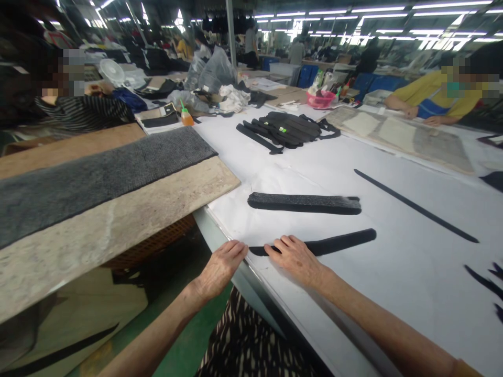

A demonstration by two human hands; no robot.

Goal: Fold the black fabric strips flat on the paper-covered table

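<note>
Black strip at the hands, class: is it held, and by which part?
The right hand lies on the black strip, left of its middle; the left hand is at the strip's left end. Whether either actually grips it cannot be told.

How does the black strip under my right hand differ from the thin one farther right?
The handled strip is broad; the thin strip is narrow. Your right hand rests on the handled strip; no hand touches the thin strip. Both are dark and lie on the white tabletop.

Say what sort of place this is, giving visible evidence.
Probably a garment workshop: black strips on a white table, grey fabric on a board, and rows of long lights overhead.
</note>
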